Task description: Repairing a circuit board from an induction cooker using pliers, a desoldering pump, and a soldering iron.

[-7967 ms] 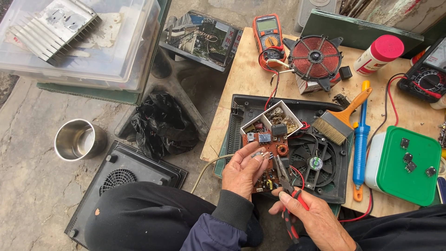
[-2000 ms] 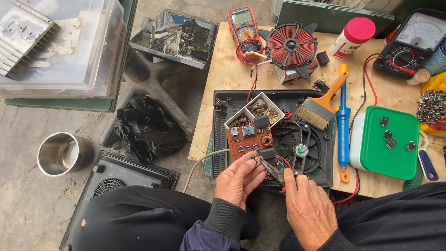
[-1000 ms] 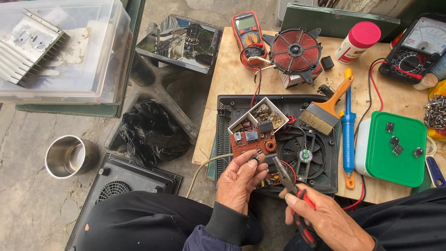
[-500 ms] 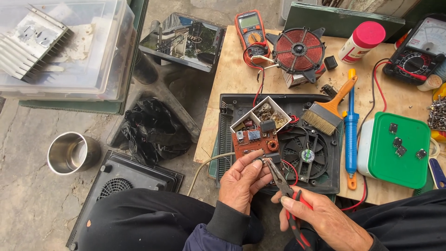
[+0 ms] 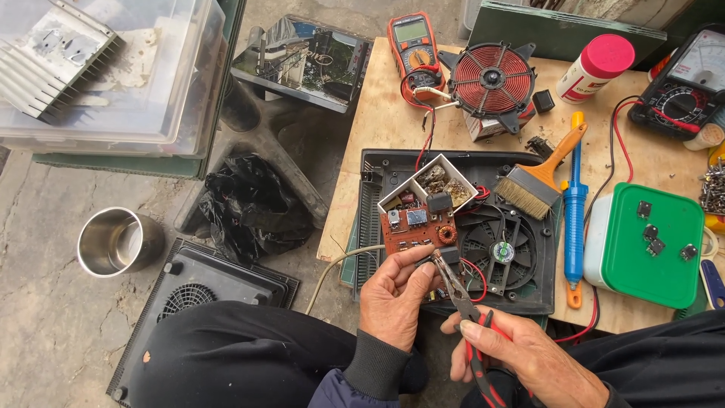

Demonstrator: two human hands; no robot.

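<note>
Over the open black appliance casing (image 5: 377,170), the left hand (image 5: 393,291) pinches the lower edge of a brown circuit board (image 5: 415,227), while the right hand (image 5: 517,355) grips red-handled needle-nose pliers (image 5: 461,298), their tip touching the board's bottom right corner beside the left fingers.

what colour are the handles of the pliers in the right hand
Red and black, seen in the head view: pliers held by the right hand.

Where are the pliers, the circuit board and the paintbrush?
pliers (image 5: 453,285), head view, on the metal jaws.
circuit board (image 5: 417,225), head view, on its brown face.
paintbrush (image 5: 521,196), head view, on the bristles.
</note>
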